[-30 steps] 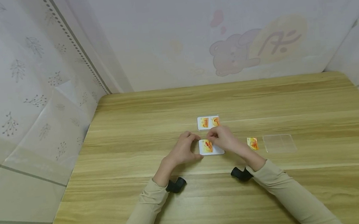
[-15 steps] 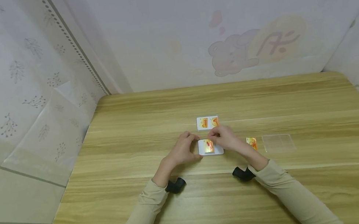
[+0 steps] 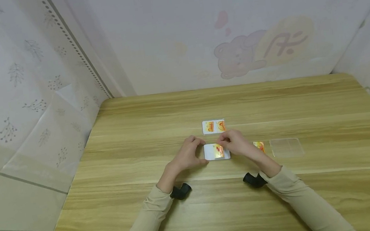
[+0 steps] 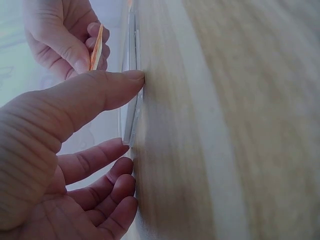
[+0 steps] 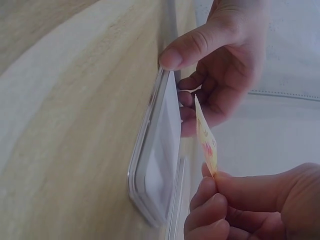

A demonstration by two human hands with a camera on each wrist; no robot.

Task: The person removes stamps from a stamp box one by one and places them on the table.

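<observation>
A white rectangular plate with a clear edge (image 3: 208, 152) lies on the table. My left hand (image 3: 187, 155) holds it by its edges, the thumb (image 4: 117, 89) on the near side and a finger on the far side. Just above the plate, my right hand (image 3: 235, 144) pinches a small yellow-orange printed card (image 3: 218, 151) by one corner between thumb and forefinger. In the right wrist view the card (image 5: 206, 140) stands tilted, apart from the plate (image 5: 162, 150). Its printed side shows there.
Behind the plate lies a similar white plate (image 3: 215, 127) bearing two yellow-orange prints. To the right are another yellow-orange card (image 3: 259, 146), partly behind the right forearm, and a clear rectangular cover (image 3: 286, 147). The wooden table (image 3: 159, 126) meets curtained walls.
The pinched card has moved rightward over the plate, from its left half to its right half, with my right hand shifting slightly right. My left hand stays in place.
</observation>
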